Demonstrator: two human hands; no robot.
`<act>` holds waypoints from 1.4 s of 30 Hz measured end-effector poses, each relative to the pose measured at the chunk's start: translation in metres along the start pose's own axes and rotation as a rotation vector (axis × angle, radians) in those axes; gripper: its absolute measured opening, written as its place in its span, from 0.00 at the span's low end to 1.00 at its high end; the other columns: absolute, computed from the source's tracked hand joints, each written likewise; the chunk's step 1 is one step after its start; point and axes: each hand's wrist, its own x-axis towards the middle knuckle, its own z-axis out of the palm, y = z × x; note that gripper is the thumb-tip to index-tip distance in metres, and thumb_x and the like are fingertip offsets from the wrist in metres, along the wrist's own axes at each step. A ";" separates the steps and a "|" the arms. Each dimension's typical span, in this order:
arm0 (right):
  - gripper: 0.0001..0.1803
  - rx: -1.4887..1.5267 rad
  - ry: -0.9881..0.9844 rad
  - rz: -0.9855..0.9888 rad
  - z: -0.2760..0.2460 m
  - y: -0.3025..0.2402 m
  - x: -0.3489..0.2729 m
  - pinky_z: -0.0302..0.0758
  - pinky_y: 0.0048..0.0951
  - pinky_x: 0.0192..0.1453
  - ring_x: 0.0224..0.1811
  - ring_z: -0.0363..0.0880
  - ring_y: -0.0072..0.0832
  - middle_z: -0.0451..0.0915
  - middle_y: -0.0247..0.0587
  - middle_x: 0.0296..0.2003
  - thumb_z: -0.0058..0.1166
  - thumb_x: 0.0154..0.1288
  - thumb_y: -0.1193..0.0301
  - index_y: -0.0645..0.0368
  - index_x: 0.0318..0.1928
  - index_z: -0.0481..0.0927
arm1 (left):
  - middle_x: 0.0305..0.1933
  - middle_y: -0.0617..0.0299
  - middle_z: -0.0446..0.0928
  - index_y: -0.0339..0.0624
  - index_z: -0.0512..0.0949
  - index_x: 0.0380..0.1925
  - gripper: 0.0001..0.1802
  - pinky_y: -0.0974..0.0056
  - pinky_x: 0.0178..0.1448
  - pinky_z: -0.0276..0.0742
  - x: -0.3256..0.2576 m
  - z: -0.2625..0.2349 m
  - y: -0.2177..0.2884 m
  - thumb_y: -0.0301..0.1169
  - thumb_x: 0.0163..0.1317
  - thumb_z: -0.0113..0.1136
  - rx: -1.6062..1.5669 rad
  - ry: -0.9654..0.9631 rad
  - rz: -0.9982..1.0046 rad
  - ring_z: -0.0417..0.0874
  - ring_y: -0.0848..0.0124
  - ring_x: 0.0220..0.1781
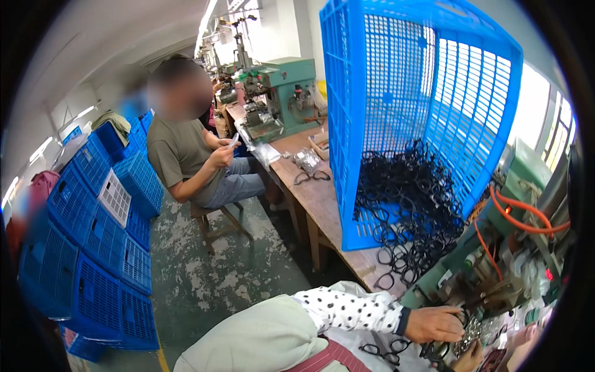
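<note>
- Left hand (439,323) lay palm-down, fingers curled over a small black frame (462,317) at the machine (496,273) — closed on it, as far as I could see.
- Right hand (471,358) sat low at the picture's edge, mostly cut off; couldn't tell if open or closed.
- More frames (384,353) rested on the lap, just beside the left wrist.
- Big heap of frames (409,204) spilled from a tipped blue crate (396,111) onto the bench (316,198) — well apart from the hands.
- Handling, my guess: frames light, thin, stiff plastic, likely to snag on each other. Best pinched at the rim or bridge, one at a time.
- Another person (186,149) sat further along, beside stacked crates (99,248).
</note>
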 end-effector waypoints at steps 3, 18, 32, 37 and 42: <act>0.12 0.049 0.080 0.004 0.003 0.004 -0.003 0.73 0.44 0.48 0.39 0.79 0.45 0.84 0.52 0.36 0.56 0.60 0.69 0.62 0.40 0.85 | 0.60 0.55 0.69 0.41 0.72 0.57 0.23 0.49 0.60 0.64 -0.030 -0.024 0.008 0.42 0.68 0.49 0.367 0.060 -0.160 0.70 0.57 0.55; 0.09 0.144 0.094 0.105 0.000 0.019 -0.003 0.76 0.39 0.43 0.34 0.80 0.43 0.83 0.49 0.31 0.54 0.59 0.71 0.56 0.38 0.87 | 0.40 0.59 0.72 0.49 0.78 0.37 0.11 0.52 0.48 0.71 -0.158 -0.097 -0.025 0.36 0.54 0.64 0.375 -0.104 -0.689 0.75 0.56 0.46; 0.15 0.612 -0.070 0.312 -0.007 -0.201 0.014 0.76 0.22 0.42 0.35 0.80 0.21 0.84 0.40 0.35 0.62 0.55 0.79 0.67 0.45 0.82 | 0.33 0.43 0.79 0.39 0.77 0.37 0.13 0.48 0.36 0.73 -0.124 -0.048 -0.062 0.38 0.67 0.54 0.474 -0.022 -1.289 0.80 0.45 0.37; 0.26 0.698 -0.133 0.370 -0.002 -0.220 0.005 0.69 0.17 0.33 0.29 0.75 0.16 0.83 0.40 0.30 0.65 0.50 0.80 0.64 0.50 0.70 | 0.30 0.48 0.80 0.38 0.76 0.41 0.12 0.57 0.34 0.75 -0.122 -0.050 -0.072 0.36 0.68 0.54 0.357 0.274 -1.140 0.82 0.56 0.31; 0.26 0.568 -0.109 0.358 0.007 -0.223 0.010 0.63 0.18 0.26 0.21 0.64 0.13 0.83 0.35 0.27 0.66 0.49 0.78 0.62 0.50 0.71 | 0.37 0.55 0.80 0.37 0.78 0.45 0.10 0.64 0.42 0.75 -0.059 -0.065 -0.045 0.30 0.68 0.54 0.195 0.386 -1.024 0.81 0.64 0.36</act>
